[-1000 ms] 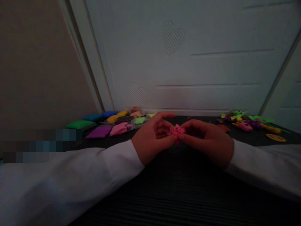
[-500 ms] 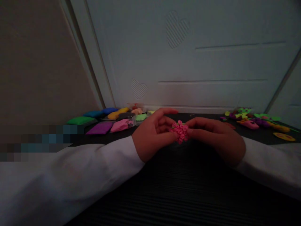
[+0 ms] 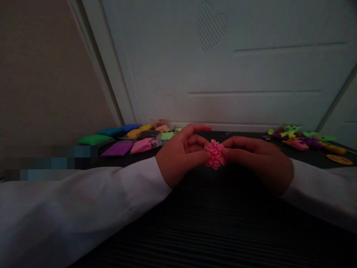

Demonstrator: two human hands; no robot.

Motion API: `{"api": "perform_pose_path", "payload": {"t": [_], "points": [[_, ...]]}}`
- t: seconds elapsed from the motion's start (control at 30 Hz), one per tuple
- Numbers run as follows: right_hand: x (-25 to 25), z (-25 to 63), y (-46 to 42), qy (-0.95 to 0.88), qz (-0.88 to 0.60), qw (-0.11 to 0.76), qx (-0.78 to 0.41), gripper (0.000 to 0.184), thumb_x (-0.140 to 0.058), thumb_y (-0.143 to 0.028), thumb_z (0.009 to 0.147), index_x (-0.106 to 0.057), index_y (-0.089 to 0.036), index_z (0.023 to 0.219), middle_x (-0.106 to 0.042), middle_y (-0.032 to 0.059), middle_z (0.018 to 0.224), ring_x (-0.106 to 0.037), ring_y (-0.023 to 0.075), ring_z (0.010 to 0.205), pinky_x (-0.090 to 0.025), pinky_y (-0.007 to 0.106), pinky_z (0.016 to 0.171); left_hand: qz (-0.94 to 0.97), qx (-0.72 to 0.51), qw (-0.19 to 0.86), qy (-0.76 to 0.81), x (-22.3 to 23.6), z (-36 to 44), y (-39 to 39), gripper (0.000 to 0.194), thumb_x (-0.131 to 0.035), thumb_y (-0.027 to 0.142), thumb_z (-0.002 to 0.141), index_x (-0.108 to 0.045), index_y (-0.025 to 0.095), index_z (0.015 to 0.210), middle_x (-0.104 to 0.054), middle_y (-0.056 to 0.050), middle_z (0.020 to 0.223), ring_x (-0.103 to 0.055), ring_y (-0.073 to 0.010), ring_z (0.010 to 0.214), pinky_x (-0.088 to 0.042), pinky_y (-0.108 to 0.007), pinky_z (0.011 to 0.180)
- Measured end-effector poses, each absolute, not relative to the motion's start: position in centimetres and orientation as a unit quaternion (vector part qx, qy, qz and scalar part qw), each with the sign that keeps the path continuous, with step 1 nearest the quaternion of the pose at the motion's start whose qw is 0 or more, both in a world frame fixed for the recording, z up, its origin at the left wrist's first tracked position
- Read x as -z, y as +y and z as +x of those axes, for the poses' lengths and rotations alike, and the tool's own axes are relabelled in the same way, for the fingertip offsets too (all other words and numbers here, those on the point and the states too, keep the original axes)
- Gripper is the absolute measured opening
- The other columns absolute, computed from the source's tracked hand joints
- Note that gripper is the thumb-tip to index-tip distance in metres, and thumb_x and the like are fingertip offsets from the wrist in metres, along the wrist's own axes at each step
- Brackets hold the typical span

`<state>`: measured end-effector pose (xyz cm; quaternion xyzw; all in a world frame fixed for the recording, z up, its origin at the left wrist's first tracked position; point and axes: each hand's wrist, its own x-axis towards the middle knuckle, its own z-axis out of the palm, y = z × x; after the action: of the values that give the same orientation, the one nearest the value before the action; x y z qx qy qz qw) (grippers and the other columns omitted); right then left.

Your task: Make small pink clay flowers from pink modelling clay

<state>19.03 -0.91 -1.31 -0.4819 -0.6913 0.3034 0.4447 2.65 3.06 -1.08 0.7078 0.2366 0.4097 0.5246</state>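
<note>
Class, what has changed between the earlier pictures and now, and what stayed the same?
The pink flowers have turned, showing more blooms to the camera; the right hand has shifted slightly right. Left hand and right still hold them; the purple bag stays put.

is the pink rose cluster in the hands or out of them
In: the left hand and right hand hold the pink rose cluster between them, one touching each side.

We're losing some fingertips of the left hand (image 3: 181,157) behind the pink flower cluster (image 3: 215,154), and both white sleeves (image 3: 83,208) are running off-frame. Pixel blocks (image 3: 52,163) are masking whatever's there, plus we're squinting at that dim pile (image 3: 310,142), pieces too small to sort.
</note>
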Motion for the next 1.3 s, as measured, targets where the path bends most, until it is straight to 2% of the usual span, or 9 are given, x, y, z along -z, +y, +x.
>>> {"api": "perform_pose_path", "payload": {"t": [0.4, 0.53, 0.7, 0.87, 1.07, 1.3], "points": [[1.3, 18.8, -0.9, -0.678, -0.470, 0.431, -0.366, 0.017, -0.057, -0.034, 0.071, -0.056, -0.018, 0.074, -0.060, -0.0018, 0.072, -0.052, 0.0092, 0.065, -0.038, 0.021, 0.059, 0.716, -0.394, 0.527, 0.235, 1.0, 2.7, 2.9, 0.050, -0.061, 0.009, 0.063, -0.040, 0.019, 0.107, -0.055, -0.002, 0.082, -0.057, -0.0131, 0.073, -0.046, -0.026, 0.065], [1.3, 19.0, -0.8, -0.660, -0.477, 0.450, -0.367, 0.013, -0.059, -0.030, 0.070, -0.057, -0.017, 0.072, -0.059, -0.0028, 0.068, -0.051, 0.0075, 0.060, -0.036, 0.020, 0.056, 0.681, -0.414, 0.560, 0.227, 0.8, 2.7, 3.0, 0.041, -0.054, 0.008, 0.066, -0.043, 0.016, 0.105, -0.056, -0.002, 0.081, -0.056, -0.0135, 0.071, -0.045, -0.027, 0.065], [1.7, 19.2, -0.1, -0.625, -0.454, 0.492, -0.401, 0.012, -0.060, -0.028, 0.068, -0.057, -0.016, 0.070, -0.056, -0.0040, 0.062, -0.048, 0.0057, 0.055, -0.034, 0.019, 0.052, 0.611, -0.420, 0.623, 0.251, 0.4, 3.0, 3.2, 0.035, -0.047, 0.010, 0.067, -0.046, 0.010, 0.102, -0.059, -0.007, 0.076, -0.058, -0.0179, 0.070, -0.044, -0.034, 0.070], [1.9, 19.2, 0.3, -0.606, -0.464, 0.505, -0.403, 0.013, -0.060, -0.027, 0.069, -0.056, -0.016, 0.073, -0.055, -0.0036, 0.060, -0.046, 0.0059, 0.053, -0.033, 0.020, 0.051, 0.596, -0.398, 0.651, 0.250, 0.8, 3.1, 3.5, 0.041, -0.050, 0.006, 0.067, -0.045, 0.010, 0.107, -0.061, -0.007, 0.082, -0.059, -0.0171, 0.075, -0.043, -0.033, 0.076], [1.9, 19.2, 0.4, -0.609, -0.468, 0.496, -0.404, 0.019, -0.061, -0.030, 0.067, -0.055, -0.014, 0.077, -0.056, -0.0022, 0.065, -0.047, 0.0062, 0.055, -0.035, 0.020, 0.054, 0.662, -0.384, 0.594, 0.249, 1.5, 3.1, 4.1, 0.058, -0.062, 0.002, 0.061, -0.041, 0.015, 0.113, -0.062, -0.006, 0.089, -0.060, -0.0156, 0.077, -0.043, -0.033, 0.076], [2.2, 19.5, 0.9, -0.583, -0.459, 0.526, -0.416, 0.024, -0.045, -0.038, 0.077, -0.054, -0.017, 0.074, -0.057, 0.0036, 0.071, -0.053, 0.0133, 0.064, -0.040, 0.026, 0.055, 0.639, -0.406, 0.602, 0.252, 1.6, 2.8, 4.4, 0.054, -0.061, 0.001, 0.063, -0.043, 0.016, 0.112, -0.063, -0.003, 0.082, -0.061, -0.0126, 0.071, -0.045, -0.027, 0.070]]}}
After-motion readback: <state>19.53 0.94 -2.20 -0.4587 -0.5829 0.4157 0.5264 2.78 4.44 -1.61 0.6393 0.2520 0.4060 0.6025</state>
